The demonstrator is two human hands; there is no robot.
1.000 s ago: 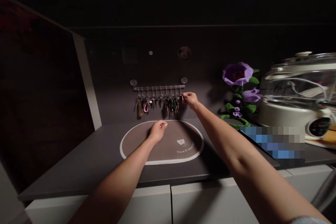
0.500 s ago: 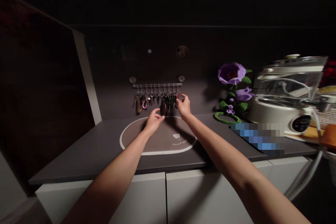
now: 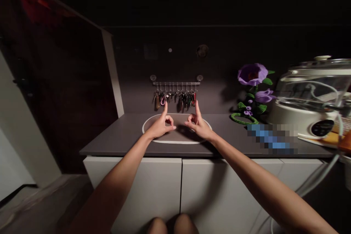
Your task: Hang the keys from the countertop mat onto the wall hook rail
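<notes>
Yeah, left hand and right hand hung empty, half-curled; light touch probably suited keys above the back edge of the countertop.

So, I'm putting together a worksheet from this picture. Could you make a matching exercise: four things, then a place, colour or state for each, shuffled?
Things:
1. left hand
2. keys
3. oval mat
4. upper flower

Descriptions:
A. purple
B. hanging from the clear rack
C. brown with a white rim
D. pointing upward

Pairs: 1-D, 2-B, 3-C, 4-A
</notes>
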